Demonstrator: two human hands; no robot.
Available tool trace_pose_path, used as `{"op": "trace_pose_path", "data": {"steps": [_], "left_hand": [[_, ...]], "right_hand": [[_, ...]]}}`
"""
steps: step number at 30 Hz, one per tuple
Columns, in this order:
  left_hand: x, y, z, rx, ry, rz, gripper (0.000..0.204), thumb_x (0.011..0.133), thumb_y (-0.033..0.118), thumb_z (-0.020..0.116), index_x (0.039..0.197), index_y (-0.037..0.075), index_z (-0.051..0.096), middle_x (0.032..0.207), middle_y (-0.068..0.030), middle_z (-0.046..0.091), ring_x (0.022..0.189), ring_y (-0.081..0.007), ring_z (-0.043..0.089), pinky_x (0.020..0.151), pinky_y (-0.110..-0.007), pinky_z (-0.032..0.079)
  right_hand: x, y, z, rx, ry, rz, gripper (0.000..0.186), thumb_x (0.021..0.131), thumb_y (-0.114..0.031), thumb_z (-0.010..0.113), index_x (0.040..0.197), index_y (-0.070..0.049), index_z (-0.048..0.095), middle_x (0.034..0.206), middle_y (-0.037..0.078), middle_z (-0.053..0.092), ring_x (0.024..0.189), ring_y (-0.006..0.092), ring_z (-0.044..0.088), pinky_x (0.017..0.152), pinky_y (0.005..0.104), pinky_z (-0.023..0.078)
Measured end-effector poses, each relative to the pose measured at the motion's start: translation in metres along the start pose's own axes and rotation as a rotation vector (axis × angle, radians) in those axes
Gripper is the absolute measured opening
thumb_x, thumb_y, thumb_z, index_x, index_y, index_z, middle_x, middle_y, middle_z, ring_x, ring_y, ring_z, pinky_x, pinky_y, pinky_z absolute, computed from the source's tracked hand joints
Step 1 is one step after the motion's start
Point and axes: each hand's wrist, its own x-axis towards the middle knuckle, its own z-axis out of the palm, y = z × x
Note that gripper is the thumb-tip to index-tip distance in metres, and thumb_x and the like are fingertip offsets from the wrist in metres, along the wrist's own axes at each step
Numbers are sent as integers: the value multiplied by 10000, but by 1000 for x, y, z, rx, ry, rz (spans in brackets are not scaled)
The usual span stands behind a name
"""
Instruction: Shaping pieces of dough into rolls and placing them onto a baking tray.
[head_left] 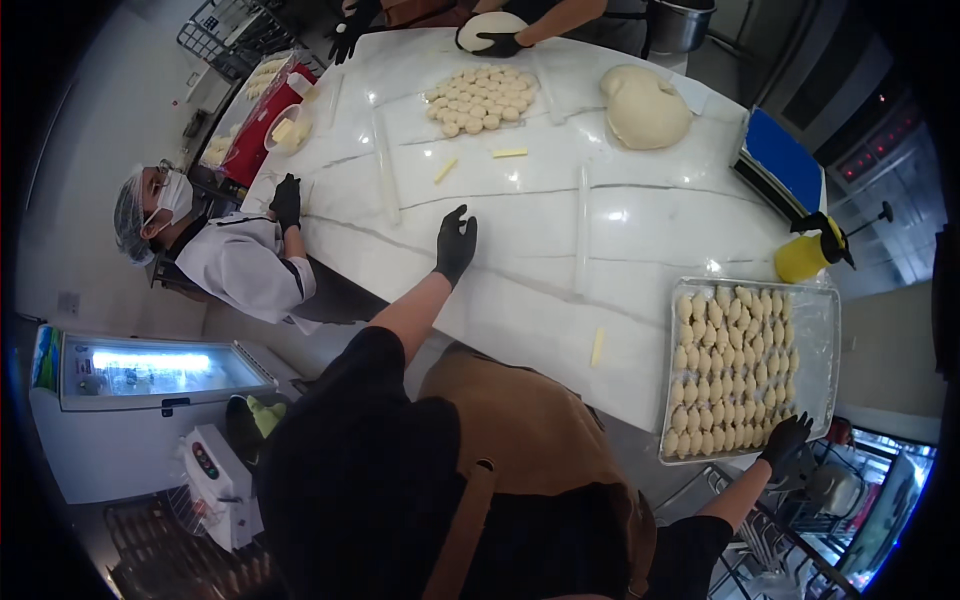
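Observation:
Black gloves cover both my hands. My left hand (457, 243) is over the marble table near its front edge, open with fingers loosely bent and nothing in it. My right hand (788, 440) reaches to the near right corner of a metal tray (818, 350). Its fingers look apart, over the tray's inside beside the end of the nearest row. Rows of small shaped dough pieces (735, 365) fill most of the tray. Left of the tray lies a yellow butter stick (598, 346); two more butter sticks (509, 153) lie farther off, beyond my left hand.
On the table (520, 225) are many dough balls (480, 98), a large dough lump (645, 107), clear rolling pins (583, 230), a blue-topped box (782, 160) and a yellow spray bottle (803, 257). A masked co-worker (230, 245) stands at left; another person's gloved hands hold dough (490, 30) opposite.

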Motion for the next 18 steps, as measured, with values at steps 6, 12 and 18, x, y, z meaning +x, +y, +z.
{"op": "trace_pose_path", "data": {"steps": [6, 12, 18], "left_hand": [[196, -122, 22, 137, 150, 63, 304, 977, 184, 637, 1232, 22, 671, 1107, -146, 715, 960, -275, 682, 878, -371, 556], [371, -220, 108, 270, 116, 234, 308, 967, 168, 645, 1250, 48, 667, 1149, -148, 711, 997, -259, 681, 896, -342, 560], [440, -226, 133, 411, 112, 433, 317, 959, 155, 652, 1264, 69, 663, 1184, -149, 708, 1029, -246, 681, 912, -317, 563]], "right_hand": [[-98, -110, -105, 525, 124, 155, 376, 1077, -245, 576, 1331, 21, 654, 1510, 238, 549, 1393, 395, 531, 1157, 472, 445], [-268, -187, -173, 1141, -57, 575, 437, 1086, -254, 536, 1400, 41, 614, 1421, 224, 633, 1322, 349, 597, 1133, 427, 467], [-281, -306, -285, 1334, -109, 803, 480, 1082, -297, 523, 1406, 48, 606, 1373, 208, 663, 1245, 327, 635, 1085, 416, 504]]}}
